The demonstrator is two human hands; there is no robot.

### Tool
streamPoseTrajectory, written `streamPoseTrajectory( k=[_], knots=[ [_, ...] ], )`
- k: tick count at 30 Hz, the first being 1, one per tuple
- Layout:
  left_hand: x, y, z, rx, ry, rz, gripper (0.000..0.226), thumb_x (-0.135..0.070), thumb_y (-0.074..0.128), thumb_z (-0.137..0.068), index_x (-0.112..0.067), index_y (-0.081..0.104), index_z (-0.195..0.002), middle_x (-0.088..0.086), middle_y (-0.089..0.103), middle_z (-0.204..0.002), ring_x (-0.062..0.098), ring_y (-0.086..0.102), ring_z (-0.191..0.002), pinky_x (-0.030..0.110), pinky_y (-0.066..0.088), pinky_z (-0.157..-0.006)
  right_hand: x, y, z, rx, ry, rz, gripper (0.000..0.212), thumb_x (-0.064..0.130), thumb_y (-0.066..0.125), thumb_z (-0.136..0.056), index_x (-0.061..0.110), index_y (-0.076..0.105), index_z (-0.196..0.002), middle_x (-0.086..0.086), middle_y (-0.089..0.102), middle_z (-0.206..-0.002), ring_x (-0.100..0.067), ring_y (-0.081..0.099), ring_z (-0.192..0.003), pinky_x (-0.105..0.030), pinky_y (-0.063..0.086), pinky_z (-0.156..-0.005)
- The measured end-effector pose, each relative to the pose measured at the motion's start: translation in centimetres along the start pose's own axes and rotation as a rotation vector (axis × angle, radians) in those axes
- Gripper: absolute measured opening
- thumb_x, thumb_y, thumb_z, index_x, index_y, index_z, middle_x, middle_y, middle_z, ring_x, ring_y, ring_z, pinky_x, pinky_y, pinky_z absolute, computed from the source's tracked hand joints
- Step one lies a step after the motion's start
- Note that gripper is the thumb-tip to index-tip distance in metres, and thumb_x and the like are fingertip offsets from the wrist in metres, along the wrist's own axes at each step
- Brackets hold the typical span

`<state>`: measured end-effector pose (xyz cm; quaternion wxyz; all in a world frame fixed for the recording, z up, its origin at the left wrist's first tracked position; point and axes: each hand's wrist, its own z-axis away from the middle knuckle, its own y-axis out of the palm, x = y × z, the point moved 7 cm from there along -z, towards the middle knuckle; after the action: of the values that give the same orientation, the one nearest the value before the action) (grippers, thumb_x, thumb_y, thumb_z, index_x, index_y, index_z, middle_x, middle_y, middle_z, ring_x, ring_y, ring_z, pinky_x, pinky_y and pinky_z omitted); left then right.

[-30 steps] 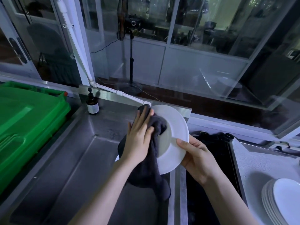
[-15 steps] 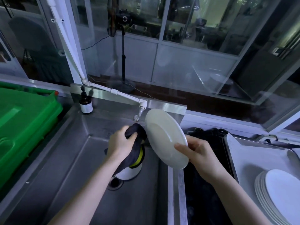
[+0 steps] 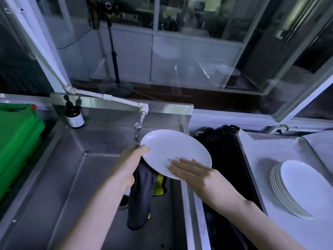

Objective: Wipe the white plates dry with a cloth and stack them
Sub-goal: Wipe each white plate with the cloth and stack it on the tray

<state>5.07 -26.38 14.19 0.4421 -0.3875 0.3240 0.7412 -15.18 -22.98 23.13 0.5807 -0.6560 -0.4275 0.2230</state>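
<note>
A white plate (image 3: 173,150) is held almost flat over the steel sink (image 3: 72,177), just below the tap. My left hand (image 3: 133,159) is at its left rim, thumb on the edge, and grips a dark grey cloth (image 3: 142,193) that hangs down beneath the plate. My right hand (image 3: 191,170) lies with straight fingers flat on the plate's near upper face; its thumb is hidden. A stack of several white plates (image 3: 302,190) rests on the cloth-lined tray (image 3: 241,150) to the right.
A white pipe ends in a tap (image 3: 140,121) right behind the plate. A brown pump bottle (image 3: 73,116) stands at the sink's back left corner. A green crate (image 3: 16,141) fills the left side. A black basin (image 3: 223,152) lies between sink and tray.
The plate has tipped from upright to nearly flat. My left hand has come off its face with the cloth and now sits at its left rim. My right hand has shifted onto the top.
</note>
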Motion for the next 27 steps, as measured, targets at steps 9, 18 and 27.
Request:
streamPoseTrajectory(
  k=[9, 18, 27],
  knots=[
    [2.2, 8.8, 1.4, -0.018, 0.098, 0.064, 0.017, -0.024, 0.067, -0.080, -0.024, 0.068, -0.064, 0.003, 0.069, -0.069, 0.025, 0.063, -0.071, 0.034, 0.047, -0.068, -13.9, -5.3, 12.2, -0.198, 0.689, -0.485, 0.064, 0.022, 0.077, -0.086, 0.039, 0.048, -0.141, 0.022, 0.045, -0.147, 0.015, 0.038, -0.133, -0.007, 0.030, -0.108],
    [6.2, 25.3, 4.6, 0.137, 0.156, -0.050, 0.012, -0.019, 0.067, -0.088, -0.019, 0.068, -0.077, -0.002, 0.075, -0.083, 0.014, 0.066, -0.077, 0.031, 0.047, -0.067, -22.7, -6.8, 25.7, -0.688, 1.158, -0.942, 0.020, 0.002, 0.067, -0.085, 0.019, 0.078, -0.084, -0.005, 0.074, -0.078, -0.013, 0.067, -0.067, -0.024, 0.057, -0.062],
    [12.7, 40.4, 4.9, 0.296, 0.170, -0.289, 0.017, -0.026, 0.079, -0.081, -0.012, 0.069, -0.081, -0.001, 0.074, -0.078, 0.012, 0.066, -0.073, 0.026, 0.050, -0.065, -29.5, -7.2, 40.7, -0.902, 1.371, -0.842, 0.034, 0.005, 0.065, -0.078, 0.035, 0.080, -0.083, 0.000, 0.075, -0.080, -0.009, 0.065, -0.064, -0.039, 0.059, -0.066]
  ],
)
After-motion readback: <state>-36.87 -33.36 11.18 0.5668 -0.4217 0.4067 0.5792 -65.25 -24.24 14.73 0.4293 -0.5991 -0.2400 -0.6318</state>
